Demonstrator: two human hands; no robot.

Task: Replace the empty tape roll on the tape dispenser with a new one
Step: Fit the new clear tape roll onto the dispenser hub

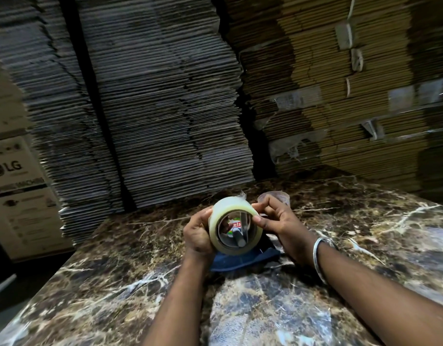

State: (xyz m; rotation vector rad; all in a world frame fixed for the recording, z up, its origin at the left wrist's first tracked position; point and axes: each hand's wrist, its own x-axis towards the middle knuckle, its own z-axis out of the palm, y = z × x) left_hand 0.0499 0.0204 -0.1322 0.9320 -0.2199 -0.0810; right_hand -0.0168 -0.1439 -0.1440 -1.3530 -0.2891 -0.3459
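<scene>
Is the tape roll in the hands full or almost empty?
Fairly full: the tape roll shows a thick clear band of tape around its core. Both hands hold it above the marble table.

We see a bench (115, 283) of dark brown marble, veined in white and tan. The tape roll (221, 208) is clear with a pale yellowish cast, its core dark grey inside; a red-and-white label shows through the hole. Under it lies a dark blue cloth (230, 262). A silver bangle (317, 253) shines on the right wrist. The stacked flattened cartons (165, 108) look grey-brown, striped by their edges; those on the right (340, 71) are yellower brown. The box (13, 176) at left is white with black print.
</scene>
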